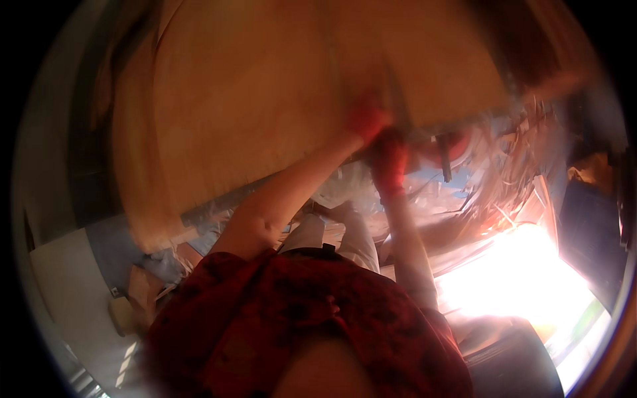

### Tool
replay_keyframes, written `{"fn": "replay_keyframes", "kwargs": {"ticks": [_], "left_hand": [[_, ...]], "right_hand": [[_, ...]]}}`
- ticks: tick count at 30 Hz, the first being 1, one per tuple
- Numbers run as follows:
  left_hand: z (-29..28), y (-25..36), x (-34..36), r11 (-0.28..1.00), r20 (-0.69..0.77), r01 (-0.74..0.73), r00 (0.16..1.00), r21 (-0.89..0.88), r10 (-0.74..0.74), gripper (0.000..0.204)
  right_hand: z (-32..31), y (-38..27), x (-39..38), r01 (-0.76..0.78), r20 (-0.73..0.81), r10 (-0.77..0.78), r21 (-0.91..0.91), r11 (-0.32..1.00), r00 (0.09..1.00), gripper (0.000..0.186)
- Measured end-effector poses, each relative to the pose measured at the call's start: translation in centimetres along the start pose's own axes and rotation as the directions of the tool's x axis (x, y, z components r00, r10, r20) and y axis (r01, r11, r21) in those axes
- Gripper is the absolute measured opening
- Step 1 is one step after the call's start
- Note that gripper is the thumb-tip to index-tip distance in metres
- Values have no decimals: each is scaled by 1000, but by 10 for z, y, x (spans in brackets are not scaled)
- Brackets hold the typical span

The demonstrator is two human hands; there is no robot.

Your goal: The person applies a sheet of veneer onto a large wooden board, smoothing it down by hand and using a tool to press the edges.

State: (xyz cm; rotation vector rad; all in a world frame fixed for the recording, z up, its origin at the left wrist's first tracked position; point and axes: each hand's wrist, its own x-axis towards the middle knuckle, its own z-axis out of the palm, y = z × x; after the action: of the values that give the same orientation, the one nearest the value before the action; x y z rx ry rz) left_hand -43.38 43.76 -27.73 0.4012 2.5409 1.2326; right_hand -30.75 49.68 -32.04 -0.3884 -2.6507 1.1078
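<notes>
Large pale-brown sheets, wood by their look (245, 99), fill the upper part of the view, with dark seams running between them. My left hand (368, 123), in a red glove, is on or just over the sheets beside a seam; motion smears its fingers. Just below and to the right is my right hand (388, 162), also red-gloved, close to the sheets' near edge. It looks closed, but shadow and blur hide what is in it. A round red thing (454, 146) shows beyond the right hand, under the sheet edge.
Thin brown strips and scraps (511, 159) lie heaped at the right. Bright light falls on a surface (521, 278) at the lower right. Crumpled pieces and a brown box-like thing (142, 288) lie at the lower left, beside a pale panel (66, 278).
</notes>
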Motion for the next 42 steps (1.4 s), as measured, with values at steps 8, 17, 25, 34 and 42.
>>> {"fn": "replay_keyframes", "kwargs": {"ticks": [8,17,25,34,42], "left_hand": [[14,-56,9,895,10,97,995,-435,-103,44],[-6,-45,11,757,176,171,982,-630,-74,45],[-9,-32,6,701,187,149,982,-697,-22,43],[0,-25,8,845,124,88,992,-528,-26,38],[3,-42,19,837,127,106,991,-536,-45,35]], "right_hand": [[-40,17,22,-101,-215,169,296,950,962,33],[-36,-12,58,-237,18,250,392,889,968,44],[-31,-13,51,-225,-19,225,28,974,974,45],[-35,-24,55,-315,-104,307,-72,946,946,46],[-29,-28,61,-319,-169,313,-8,948,934,49]]}}
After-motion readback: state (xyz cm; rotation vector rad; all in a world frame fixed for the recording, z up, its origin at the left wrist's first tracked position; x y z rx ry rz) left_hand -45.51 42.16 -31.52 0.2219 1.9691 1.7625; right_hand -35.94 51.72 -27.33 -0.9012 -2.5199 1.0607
